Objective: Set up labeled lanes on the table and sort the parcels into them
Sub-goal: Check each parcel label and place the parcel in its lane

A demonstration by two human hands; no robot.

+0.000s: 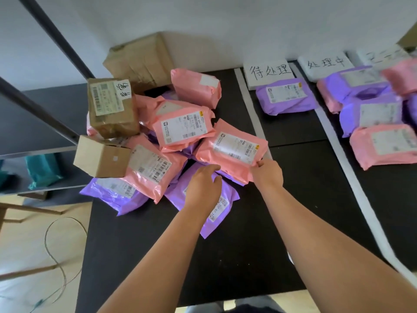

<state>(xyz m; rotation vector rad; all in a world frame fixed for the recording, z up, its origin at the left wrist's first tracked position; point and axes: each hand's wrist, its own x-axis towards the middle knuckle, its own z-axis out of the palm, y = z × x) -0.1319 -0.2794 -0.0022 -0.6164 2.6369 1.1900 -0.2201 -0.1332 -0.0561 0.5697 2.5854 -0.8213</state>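
My right hand (267,175) pinches the 5 o'clock corner of the soft pink plastic mailer bag (228,154) at the pile's 4 o'clock edge on the black desk (248,249), my left hand (204,185) resting slack on a purple plastic mailer (226,196); the pink bag looks light, floppy and slick, so I judge both short edges the safest hold.

Bare surface (248,245) lies open at 6 o'clock and between the tape strips (250,109). The parcel heap (180,129) blocks 10 to 12 o'clock, and sorted parcels (370,114) crowd 2 o'clock.
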